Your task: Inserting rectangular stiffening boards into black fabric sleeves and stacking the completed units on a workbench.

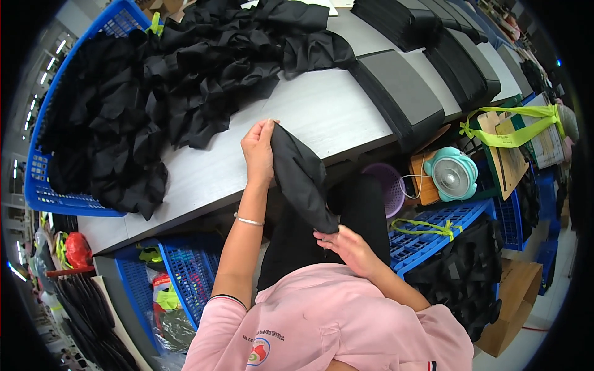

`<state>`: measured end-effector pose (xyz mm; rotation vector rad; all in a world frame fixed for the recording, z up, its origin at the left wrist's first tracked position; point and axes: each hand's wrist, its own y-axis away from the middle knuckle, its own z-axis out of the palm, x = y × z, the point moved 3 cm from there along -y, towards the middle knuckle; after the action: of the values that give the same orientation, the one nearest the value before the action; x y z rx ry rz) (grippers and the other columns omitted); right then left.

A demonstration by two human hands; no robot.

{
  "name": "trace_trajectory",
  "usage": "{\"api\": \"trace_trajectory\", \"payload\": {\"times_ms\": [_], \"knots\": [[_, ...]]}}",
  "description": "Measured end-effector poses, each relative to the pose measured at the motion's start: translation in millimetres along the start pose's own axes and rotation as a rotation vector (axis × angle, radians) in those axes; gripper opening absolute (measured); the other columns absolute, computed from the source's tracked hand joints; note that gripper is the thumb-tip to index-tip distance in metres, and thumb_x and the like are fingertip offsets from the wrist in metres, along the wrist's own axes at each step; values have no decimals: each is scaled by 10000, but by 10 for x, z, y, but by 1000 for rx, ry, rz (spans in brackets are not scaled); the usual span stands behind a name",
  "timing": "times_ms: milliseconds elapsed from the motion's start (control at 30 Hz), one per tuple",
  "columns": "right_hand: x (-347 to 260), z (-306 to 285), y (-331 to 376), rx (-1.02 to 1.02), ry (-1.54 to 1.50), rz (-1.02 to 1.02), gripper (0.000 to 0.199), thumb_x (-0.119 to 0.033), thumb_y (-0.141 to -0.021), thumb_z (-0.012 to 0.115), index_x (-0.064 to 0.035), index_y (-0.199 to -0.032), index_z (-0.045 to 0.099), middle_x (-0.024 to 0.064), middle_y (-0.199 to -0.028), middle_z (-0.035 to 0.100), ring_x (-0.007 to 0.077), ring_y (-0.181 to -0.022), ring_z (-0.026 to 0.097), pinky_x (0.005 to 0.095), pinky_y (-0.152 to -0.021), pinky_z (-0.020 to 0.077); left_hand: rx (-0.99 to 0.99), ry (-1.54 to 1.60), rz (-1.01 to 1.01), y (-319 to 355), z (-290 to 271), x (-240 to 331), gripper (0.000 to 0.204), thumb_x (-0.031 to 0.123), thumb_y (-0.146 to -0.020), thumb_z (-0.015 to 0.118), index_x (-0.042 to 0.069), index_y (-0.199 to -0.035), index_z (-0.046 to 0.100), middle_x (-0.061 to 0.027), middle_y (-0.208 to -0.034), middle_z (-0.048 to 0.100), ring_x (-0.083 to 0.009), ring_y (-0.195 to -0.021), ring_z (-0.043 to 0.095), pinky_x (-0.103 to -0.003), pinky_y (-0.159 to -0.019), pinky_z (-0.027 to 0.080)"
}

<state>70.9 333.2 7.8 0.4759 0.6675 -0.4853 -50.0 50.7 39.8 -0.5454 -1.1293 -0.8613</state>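
A black fabric piece [300,173] stretches at a slant between my two hands, over my lap and the table's near edge. My left hand [258,148] pinches its upper end, with the fingers closed. At the lower end, my right hand [346,246] has its thumb and fingers on the cloth, and the fingertips are partly covered by it. Beyond my left hand, a big loose heap of black fabric pieces [204,74] spreads over the white table [204,170] and spills from a blue basket [74,201].
Neat stacks of black and grey pieces [402,86] stand on the table's right. Beside my right knee are a purple basket [387,185], a teal fan [453,173] and a blue crate [427,238] with black fabric. Another blue crate [189,266] stands below the table at left.
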Motion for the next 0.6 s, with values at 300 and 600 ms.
{"api": "trace_trajectory", "payload": {"times_ms": [300, 600], "knots": [[-831, 148, -446, 558, 809, -653, 633, -172, -931, 649, 17, -1462, 361, 186, -1467, 432, 305, -1336, 474, 392, -1097, 376, -233, -368, 107, 868, 394, 352, 165, 121, -963, 662, -31, -962, 725, 40, -780, 636, -28, -721, 521, -188, -650, 432], [-649, 200, -580, 347, -187, -79, 205, -177, -997, 604, -15, -1088, 691, 0, -875, 669, 54, -782, 604, 206, -709, 494, -239, -36, -123, 985, 73, 223, 342, 223, -1044, 507, -34, -953, 713, -53, -849, 716, -100, -765, 644, -248, -743, 507]]}}
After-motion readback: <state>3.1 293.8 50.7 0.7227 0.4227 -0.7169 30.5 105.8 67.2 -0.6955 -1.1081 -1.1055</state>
